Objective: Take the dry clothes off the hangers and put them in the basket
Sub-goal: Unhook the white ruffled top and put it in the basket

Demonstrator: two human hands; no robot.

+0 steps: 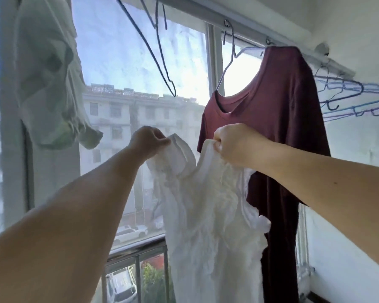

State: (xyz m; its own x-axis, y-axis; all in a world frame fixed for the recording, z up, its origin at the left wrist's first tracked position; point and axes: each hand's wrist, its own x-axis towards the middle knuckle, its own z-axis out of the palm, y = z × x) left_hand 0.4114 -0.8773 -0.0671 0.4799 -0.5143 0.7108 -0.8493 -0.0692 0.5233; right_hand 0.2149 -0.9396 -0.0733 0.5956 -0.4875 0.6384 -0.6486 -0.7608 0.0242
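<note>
A white lacy garment (212, 226) hangs down in front of the window, held up by both hands. My left hand (148, 142) pinches its left shoulder strap and my right hand (236, 145) grips its right shoulder. No hanger is in the white garment. Behind it on the right, a maroon T-shirt (289, 127) hangs on a thin hanger (230, 62) hooked over the rail (260, 22). A pale green garment (50, 84) hangs at the upper left. An empty dark hanger (160, 60) dangles from the rail above my left hand. No basket is in view.
Several empty blue and purple hangers (354, 97) are bunched at the rail's right end near the white wall (359, 29). A metal railing (138, 254) runs along the bottom of the window. Buildings and parked cars show outside.
</note>
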